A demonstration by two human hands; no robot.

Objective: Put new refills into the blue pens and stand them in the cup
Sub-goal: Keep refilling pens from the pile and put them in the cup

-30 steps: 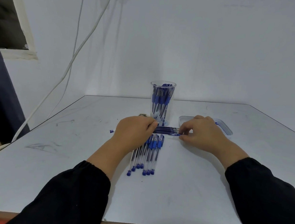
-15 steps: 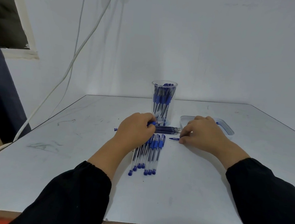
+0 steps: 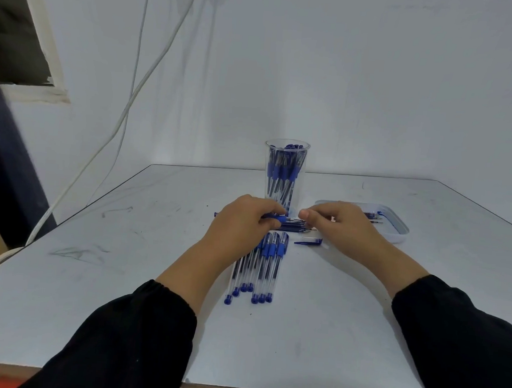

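Pens (image 3: 284,171) upright in cup (image 3: 287,145), mid-bench; refills (image 3: 374,217) in tray (image 3: 400,235), right. Left hand (image 3: 240,226) gripping pen (image 3: 274,218); right hand (image 3: 342,225) pinching its tip.

A clear plastic cup (image 3: 284,177) holds glossy blue-gripped pens (image 3: 284,173). The scuffed, smooth white table (image 3: 329,337) has a wood-look edge; black cloth sleeves (image 3: 133,337) look matt.

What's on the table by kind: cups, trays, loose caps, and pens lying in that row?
Cups: 1
Trays: 1
Loose caps: 1
Pens in the row: 7
Total: 10
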